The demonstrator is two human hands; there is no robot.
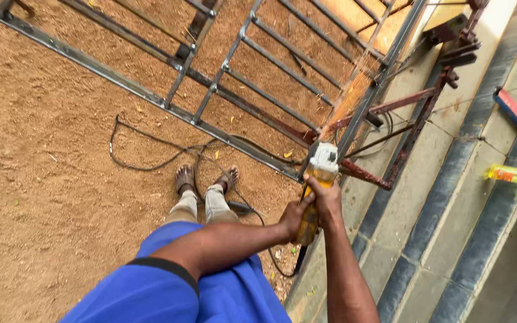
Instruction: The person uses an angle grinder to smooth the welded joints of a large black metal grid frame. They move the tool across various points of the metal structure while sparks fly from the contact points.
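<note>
Both hands, left hand (292,216) and right hand (327,200), clenched around yellow-bodied angle grinder (317,179), upright, head pressed to grey welded steel bar gate frame (234,90) lying on sandy ground (49,179). Grinding mid-way by the look: orange sparks (348,98) flying, rusty red metal brackets (408,131) beside untouched. Black power cable (151,149) trailing near feet.

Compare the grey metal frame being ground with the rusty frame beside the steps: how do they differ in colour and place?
The grey metal frame is grey and bare; the rusty frame is reddish-brown. The grey one lies over the sandy ground, while the rusty one sits by the paved steps. Sparks fly at the grey frame's edge, where both hands hold the angle grinder. Both are made of straight metal bars.
</note>
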